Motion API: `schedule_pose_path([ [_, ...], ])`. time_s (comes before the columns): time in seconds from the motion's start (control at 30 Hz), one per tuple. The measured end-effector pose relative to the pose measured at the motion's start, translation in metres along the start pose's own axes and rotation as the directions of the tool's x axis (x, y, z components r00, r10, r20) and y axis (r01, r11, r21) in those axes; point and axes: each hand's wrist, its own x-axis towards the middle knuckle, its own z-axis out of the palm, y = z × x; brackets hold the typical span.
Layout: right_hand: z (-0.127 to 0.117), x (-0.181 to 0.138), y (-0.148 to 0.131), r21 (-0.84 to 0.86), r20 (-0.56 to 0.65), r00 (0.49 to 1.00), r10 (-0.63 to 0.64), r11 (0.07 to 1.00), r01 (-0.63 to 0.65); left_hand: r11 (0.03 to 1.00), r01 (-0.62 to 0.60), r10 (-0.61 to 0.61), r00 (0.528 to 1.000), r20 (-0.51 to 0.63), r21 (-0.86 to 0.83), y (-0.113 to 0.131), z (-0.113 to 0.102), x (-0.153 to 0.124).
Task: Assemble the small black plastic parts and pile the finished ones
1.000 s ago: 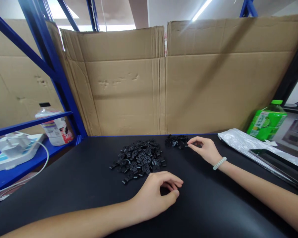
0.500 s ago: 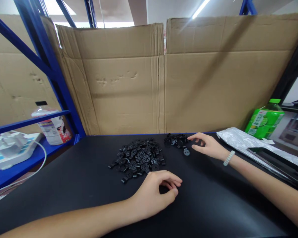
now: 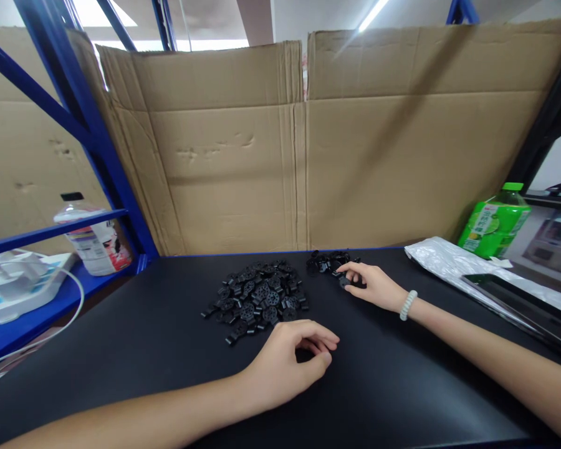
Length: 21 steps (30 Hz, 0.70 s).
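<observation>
A large pile of small black perforated plastic parts (image 3: 259, 298) lies in the middle of the black table (image 3: 402, 386). A smaller heap of black parts (image 3: 328, 262) sits further back to its right. My left hand (image 3: 290, 365) rests on the table just in front of the large pile, fingers curled with thumb and fingertips pinched over something dark that I cannot make out. My right hand (image 3: 371, 285), with a pale bead bracelet at the wrist, reaches the near edge of the small heap and its fingers close on a single black part (image 3: 345, 280).
Cardboard sheets (image 3: 303, 162) wall off the back of the table. A crinkled plastic bag (image 3: 453, 265), a dark tablet (image 3: 518, 305) and a green bottle (image 3: 493, 222) lie at the right. A blue shelf frame (image 3: 93, 143) at the left holds a plastic bottle (image 3: 93, 240) and a white device (image 3: 19, 284).
My right hand let a black part drop beside the small heap, then pulled back a little and closed its fingers on it. My left hand has stayed in place.
</observation>
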Motion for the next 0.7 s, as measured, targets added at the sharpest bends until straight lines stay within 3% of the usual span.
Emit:
schedule_pose_path([
  [0.17,-0.006,-0.003,-0.016,0.003,-0.096,0.995,-0.042,0.999,0.042,0.997,0.04,-0.041,0.999,-0.014,-0.064,-0.002,0.0,0.001],
  [0.23,-0.007,-0.008,-0.032,0.002,-0.18,0.976,-0.123,0.992,0.125,0.987,0.093,-0.099,0.994,-0.04,-0.135,-0.003,-0.001,0.002],
  [0.37,-0.003,-0.023,-0.072,-0.086,-0.351,0.81,-0.469,0.878,0.471,0.943,0.14,-0.17,0.983,-0.075,-0.303,-0.001,-0.005,0.005],
  [0.4,-0.001,-0.027,-0.08,-0.117,-0.351,0.772,-0.53,0.843,0.525,0.934,0.13,-0.164,0.983,-0.078,-0.334,0.001,-0.005,0.006],
  [0.47,0.002,-0.033,-0.091,-0.126,-0.315,0.742,-0.591,0.801,0.585,0.917,0.104,-0.147,0.986,-0.085,-0.386,0.003,-0.007,0.006],
  [0.7,0.009,-0.038,-0.091,-0.089,-0.232,0.727,-0.646,0.758,0.646,0.885,0.039,-0.147,0.969,-0.199,-0.464,0.004,-0.008,0.002],
])
